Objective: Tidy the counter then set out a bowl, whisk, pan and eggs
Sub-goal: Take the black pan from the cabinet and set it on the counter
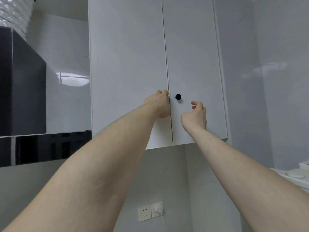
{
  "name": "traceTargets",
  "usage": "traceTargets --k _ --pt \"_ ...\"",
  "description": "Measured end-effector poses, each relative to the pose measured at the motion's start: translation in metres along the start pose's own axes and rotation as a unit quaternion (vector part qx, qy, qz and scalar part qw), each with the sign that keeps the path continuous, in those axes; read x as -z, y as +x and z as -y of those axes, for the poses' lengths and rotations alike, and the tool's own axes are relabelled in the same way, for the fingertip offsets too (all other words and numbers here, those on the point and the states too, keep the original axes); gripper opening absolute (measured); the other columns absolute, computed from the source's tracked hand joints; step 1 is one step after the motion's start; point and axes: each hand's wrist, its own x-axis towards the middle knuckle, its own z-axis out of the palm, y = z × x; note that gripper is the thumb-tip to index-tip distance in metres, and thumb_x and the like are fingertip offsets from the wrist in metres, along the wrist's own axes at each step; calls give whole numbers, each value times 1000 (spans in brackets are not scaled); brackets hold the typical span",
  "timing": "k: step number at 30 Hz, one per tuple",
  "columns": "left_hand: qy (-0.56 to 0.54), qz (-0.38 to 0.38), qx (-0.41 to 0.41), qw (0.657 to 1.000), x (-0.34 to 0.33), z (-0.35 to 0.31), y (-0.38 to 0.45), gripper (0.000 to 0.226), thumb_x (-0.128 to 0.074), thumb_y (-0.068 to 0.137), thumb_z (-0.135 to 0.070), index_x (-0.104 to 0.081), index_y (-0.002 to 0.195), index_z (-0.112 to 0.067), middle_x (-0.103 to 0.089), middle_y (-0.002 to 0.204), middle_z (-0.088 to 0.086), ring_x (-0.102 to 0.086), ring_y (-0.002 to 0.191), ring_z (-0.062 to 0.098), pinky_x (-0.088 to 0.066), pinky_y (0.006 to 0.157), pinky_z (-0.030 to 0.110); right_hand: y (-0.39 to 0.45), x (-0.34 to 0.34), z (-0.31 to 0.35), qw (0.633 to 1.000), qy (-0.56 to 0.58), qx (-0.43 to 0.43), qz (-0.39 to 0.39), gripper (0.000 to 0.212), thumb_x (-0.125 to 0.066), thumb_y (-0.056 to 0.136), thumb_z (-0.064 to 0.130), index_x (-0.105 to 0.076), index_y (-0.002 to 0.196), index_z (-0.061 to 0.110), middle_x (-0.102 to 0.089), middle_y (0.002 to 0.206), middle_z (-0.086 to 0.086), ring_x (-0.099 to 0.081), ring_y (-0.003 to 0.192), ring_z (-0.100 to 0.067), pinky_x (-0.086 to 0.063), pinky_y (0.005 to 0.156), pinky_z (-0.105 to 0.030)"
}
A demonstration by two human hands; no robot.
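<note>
The tall white double-door wall cabinet (130,64) was shut, overhead. The left hand (158,104) was curled over the left door's inner edge, presumably round a hidden knob. The right hand (195,114), loosely curled and empty, was held just right of the small round black knob (178,96). Bowl, whisk, pan and eggs were not seen.

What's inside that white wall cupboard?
Nothing shows: both cupboard doors are shut. The left hand covers one knob; the right hand hovers near the black knob.
</note>
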Motion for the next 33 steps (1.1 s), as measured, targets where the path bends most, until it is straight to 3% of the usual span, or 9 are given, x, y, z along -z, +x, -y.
traceTargets --k 3,6,9,14,18,21,26,30,33 --pt "-27 7 13 1000 11 -3 1 39 -51 87 -15 -44 126 -12 -52 125 7 -54 102 30 -45 81 37 5 6 8 1000 18 -10 -16 54 -49 91 4 -43 142 20 -42 146 -3 -57 120 -26 -51 95 -40" --pt "-31 -11 1 999 16 -5 -4 32 -51 86 -17 -46 118 -13 -55 115 5 -54 96 29 -46 77 37 14 15 18 998 41 -13 -54 48 -46 94 4 -46 139 19 -46 144 -2 -58 113 -23 -47 87 -33" --pt "-67 -67 -21 995 18 -7 -17 25 -50 86 -24 -47 110 -15 -56 105 2 -56 90 29 -47 72 38 24 24 28 989 101 -43 -94 42 -43 95 8 -52 135 18 -53 137 -3 -53 97 -19 -43 83 -30" --pt "-162 -151 -70 973 36 -13 -50 27 -54 83 -40 -51 102 -21 -57 95 -6 -57 85 22 -49 73 36 25 24 29 984 123 -63 -117 36 -44 96 12 -57 129 16 -59 133 -6 -49 92 -18 -38 84 -28" --pt "-264 -195 -91 940 60 -14 -86 22 -55 74 -42 -53 87 -24 -60 80 -9 -58 77 17 -50 70 34 19 17 23 990 103 -32 -91 29 -46 99 18 -58 126 17 -56 131 -5 -51 91 -18 -40 84 -29" --pt "-332 -238 -92 908 76 -10 -110 13 -61 78 -29 -52 80 -20 -58 74 -2 -49 65 14 -46 63 31 13 12 23 995 66 26 -66 26 -47 102 21 -57 125 18 -54 131 -1 -52 93 -17 -39 82 -28" --pt "-381 -301 -111 867 98 9 -142 31 -71 84 -25 -44 73 -19 -43 65 -3 -39 59 11 -38 57 23 2 -5 18 988 4 154 4 24 -49 101 22 -56 123 24 -53 127 2 -62 102 -21 -54 94 -43" --pt "-416 -337 -107 838 113 35 -159 43 -74 82 -27 -35 74 -12 -33 65 8 -30 58 21 -30 55 33 -7 -16 13 978 -35 199 43 24 -51 96 21 -54 120 26 -53 124 7 -63 98 -20 -53 88 -40" --pt "-438 -356 -95 820 122 51 -171 43 -72 82 -21 -31 74 -12 -28 63 3 -24 57 20 -26 50 29 -13 -23 6 972 -58 213 81 28 -52 94 18 -55 121 26 -56 125 9 -62 100 -17 -51 88 -36"
